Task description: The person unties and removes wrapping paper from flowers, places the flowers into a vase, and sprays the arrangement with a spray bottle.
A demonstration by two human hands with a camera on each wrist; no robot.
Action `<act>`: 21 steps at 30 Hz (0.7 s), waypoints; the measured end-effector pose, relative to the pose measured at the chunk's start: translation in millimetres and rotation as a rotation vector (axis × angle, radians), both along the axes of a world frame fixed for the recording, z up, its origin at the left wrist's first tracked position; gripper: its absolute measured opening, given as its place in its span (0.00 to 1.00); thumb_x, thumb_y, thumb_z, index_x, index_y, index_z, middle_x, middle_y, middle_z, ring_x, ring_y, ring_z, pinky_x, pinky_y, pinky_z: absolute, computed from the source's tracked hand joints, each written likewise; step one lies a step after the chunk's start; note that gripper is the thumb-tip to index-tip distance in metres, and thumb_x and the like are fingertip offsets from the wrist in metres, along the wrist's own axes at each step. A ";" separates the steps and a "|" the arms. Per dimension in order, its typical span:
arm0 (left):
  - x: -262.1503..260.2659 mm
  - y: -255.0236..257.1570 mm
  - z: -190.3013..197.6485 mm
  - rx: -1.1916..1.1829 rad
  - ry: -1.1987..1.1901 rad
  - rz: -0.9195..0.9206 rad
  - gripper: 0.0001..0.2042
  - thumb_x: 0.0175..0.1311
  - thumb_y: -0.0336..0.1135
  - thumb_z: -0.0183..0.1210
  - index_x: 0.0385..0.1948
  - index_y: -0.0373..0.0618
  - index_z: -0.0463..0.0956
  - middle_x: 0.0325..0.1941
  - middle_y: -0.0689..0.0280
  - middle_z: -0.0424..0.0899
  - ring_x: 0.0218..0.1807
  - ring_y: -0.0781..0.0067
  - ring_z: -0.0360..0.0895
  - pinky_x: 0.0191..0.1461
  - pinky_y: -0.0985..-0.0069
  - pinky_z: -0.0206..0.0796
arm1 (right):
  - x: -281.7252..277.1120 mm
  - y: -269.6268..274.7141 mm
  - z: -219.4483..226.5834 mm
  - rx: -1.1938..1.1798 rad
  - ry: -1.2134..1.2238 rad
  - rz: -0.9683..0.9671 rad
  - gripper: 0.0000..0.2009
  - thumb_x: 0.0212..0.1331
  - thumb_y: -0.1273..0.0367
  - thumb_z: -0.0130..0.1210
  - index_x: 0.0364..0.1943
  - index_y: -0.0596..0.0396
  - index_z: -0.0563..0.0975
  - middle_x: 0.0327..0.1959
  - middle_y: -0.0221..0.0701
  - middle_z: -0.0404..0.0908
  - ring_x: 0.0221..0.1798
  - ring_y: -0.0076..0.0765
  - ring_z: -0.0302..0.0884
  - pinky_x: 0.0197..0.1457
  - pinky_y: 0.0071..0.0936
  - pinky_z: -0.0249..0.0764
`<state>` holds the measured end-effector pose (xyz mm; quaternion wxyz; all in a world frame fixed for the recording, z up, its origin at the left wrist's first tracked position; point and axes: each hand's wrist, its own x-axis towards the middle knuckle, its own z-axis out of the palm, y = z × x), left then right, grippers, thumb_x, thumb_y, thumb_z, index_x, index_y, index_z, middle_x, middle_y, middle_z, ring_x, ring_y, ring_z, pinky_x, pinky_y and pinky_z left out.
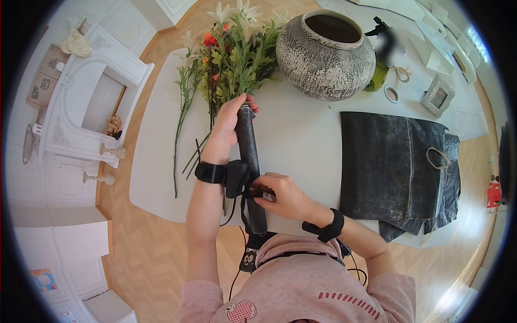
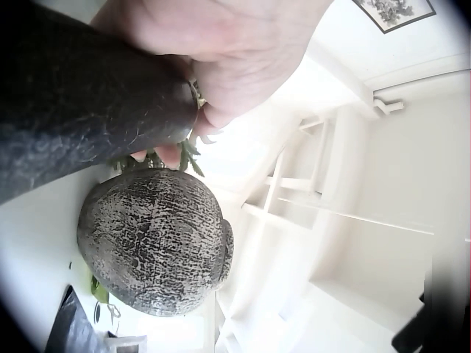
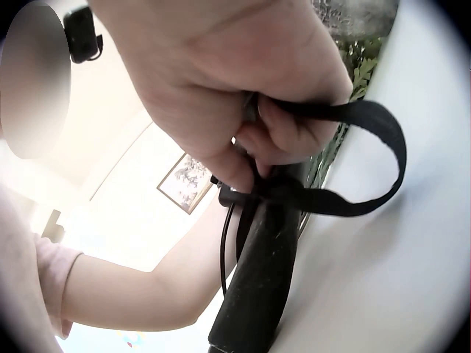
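A dark, worn-looking rolled sheet (image 1: 249, 134) stretches from the flowers toward my body. My left hand (image 1: 229, 121) grips its far end, where leafy stems of the flower bunch (image 1: 237, 59) meet it; in the left wrist view the fingers of the left hand (image 2: 235, 62) curl round that end. Lower down, my right hand (image 1: 288, 198) is at the roll's side. Seen from the right wrist, the right hand (image 3: 250, 88) pinches a black ribbon (image 3: 390, 140) that passes round the roll (image 3: 257, 279) and stands out in a loop. The bent fingers partly hide where the ribbon crosses.
A rough grey vase (image 1: 326, 67) stands at the back of the white table (image 1: 301, 134). A folded dark sheet (image 1: 377, 167) with a twine loop (image 1: 439, 158) lies right. Behind it are a tape roll (image 1: 391, 95) and a small frame (image 1: 439, 97). Loose stems (image 1: 180, 129) lie left.
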<state>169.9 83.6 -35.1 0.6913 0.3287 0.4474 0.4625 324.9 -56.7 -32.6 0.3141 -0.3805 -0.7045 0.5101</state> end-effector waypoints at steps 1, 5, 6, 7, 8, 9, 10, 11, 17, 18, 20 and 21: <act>-1.3 0.5 1.5 0.039 -0.004 0.012 0.10 0.60 0.42 0.51 0.30 0.45 0.70 0.24 0.68 0.75 0.32 0.74 0.74 0.31 0.77 0.65 | 0.1 0.4 0.1 0.084 -0.011 0.042 0.08 0.42 0.76 0.56 0.30 0.61 0.73 0.26 0.39 0.73 0.23 0.40 0.73 0.30 0.31 0.71; 5.5 -4.1 4.1 0.266 -0.017 -0.023 0.09 0.63 0.41 0.47 0.28 0.46 0.67 0.20 0.69 0.70 0.26 0.75 0.69 0.31 0.80 0.62 | -0.8 -10.9 -4.9 0.225 -0.091 0.102 0.08 0.42 0.75 0.56 0.29 0.61 0.73 0.30 0.40 0.71 0.24 0.44 0.74 0.30 0.35 0.72; 6.0 -4.4 5.1 0.267 -0.019 -0.026 0.09 0.63 0.41 0.47 0.28 0.46 0.67 0.20 0.69 0.70 0.26 0.75 0.69 0.31 0.80 0.62 | -0.3 -15.2 -5.1 0.285 -0.202 0.111 0.09 0.42 0.74 0.57 0.30 0.60 0.73 0.30 0.38 0.70 0.23 0.43 0.73 0.28 0.35 0.72; 5.9 -5.2 7.7 0.319 -0.046 -0.060 0.09 0.64 0.40 0.46 0.28 0.46 0.67 0.20 0.69 0.70 0.26 0.76 0.68 0.31 0.80 0.61 | 0.0 -18.3 -3.7 0.345 -0.313 0.121 0.10 0.42 0.73 0.58 0.31 0.58 0.73 0.29 0.35 0.70 0.22 0.43 0.72 0.26 0.35 0.71; 5.9 -6.3 10.4 0.370 -0.072 -0.094 0.08 0.65 0.39 0.45 0.29 0.47 0.66 0.20 0.69 0.70 0.25 0.76 0.67 0.31 0.81 0.59 | 1.9 -21.1 -0.8 0.344 -0.314 0.119 0.10 0.42 0.73 0.58 0.31 0.58 0.73 0.29 0.35 0.70 0.22 0.43 0.72 0.26 0.35 0.71; 5.5 -8.2 13.7 0.370 -0.073 -0.095 0.08 0.65 0.39 0.45 0.29 0.47 0.66 0.20 0.69 0.70 0.25 0.76 0.67 0.31 0.81 0.59 | 5.8 -24.0 4.4 0.373 -0.325 0.147 0.09 0.43 0.71 0.57 0.29 0.58 0.73 0.30 0.35 0.69 0.21 0.43 0.72 0.25 0.36 0.71; 6.1 -11.2 21.9 0.379 -0.039 -0.081 0.08 0.65 0.39 0.45 0.29 0.47 0.66 0.20 0.69 0.71 0.25 0.77 0.68 0.31 0.82 0.60 | 10.0 -25.8 10.0 0.403 -0.335 0.174 0.08 0.45 0.70 0.57 0.27 0.58 0.72 0.30 0.35 0.69 0.20 0.43 0.71 0.23 0.36 0.70; 6.2 -13.4 28.9 0.388 -0.006 -0.067 0.09 0.65 0.40 0.45 0.28 0.48 0.66 0.20 0.69 0.72 0.25 0.79 0.68 0.31 0.83 0.60 | 16.2 -27.2 13.9 0.402 -0.335 0.174 0.08 0.45 0.70 0.57 0.27 0.58 0.72 0.30 0.35 0.69 0.20 0.43 0.71 0.23 0.36 0.70; -11.3 -20.0 66.5 0.556 -0.156 -0.105 0.07 0.66 0.39 0.42 0.31 0.49 0.65 0.14 0.74 0.64 0.20 0.83 0.62 0.31 0.84 0.59 | 61.3 -37.6 4.4 0.309 -0.305 0.538 0.11 0.50 0.63 0.54 0.26 0.57 0.69 0.20 0.38 0.72 0.22 0.48 0.73 0.24 0.40 0.68; -13.0 -22.0 73.6 0.582 -0.174 -0.105 0.08 0.67 0.39 0.39 0.30 0.49 0.64 0.13 0.76 0.58 0.16 0.85 0.56 0.29 0.84 0.57 | 67.7 -35.5 8.6 0.189 -0.349 0.474 0.12 0.51 0.62 0.53 0.28 0.57 0.69 0.18 0.40 0.72 0.22 0.50 0.72 0.25 0.42 0.67; -23.0 -27.3 89.2 0.561 -0.262 -0.146 0.09 0.67 0.40 0.39 0.30 0.49 0.64 0.12 0.76 0.56 0.15 0.86 0.53 0.26 0.84 0.55 | 81.6 -27.3 15.0 -0.024 -0.433 0.384 0.18 0.52 0.57 0.53 0.34 0.59 0.67 0.14 0.45 0.71 0.24 0.55 0.72 0.26 0.44 0.66; -28.0 -30.5 98.2 0.539 -0.352 -0.189 0.09 0.68 0.40 0.39 0.30 0.49 0.64 0.12 0.77 0.54 0.14 0.87 0.50 0.23 0.85 0.53 | 88.4 -24.0 18.9 -0.023 -0.433 0.382 0.18 0.52 0.57 0.53 0.34 0.59 0.67 0.14 0.45 0.71 0.24 0.55 0.72 0.26 0.44 0.66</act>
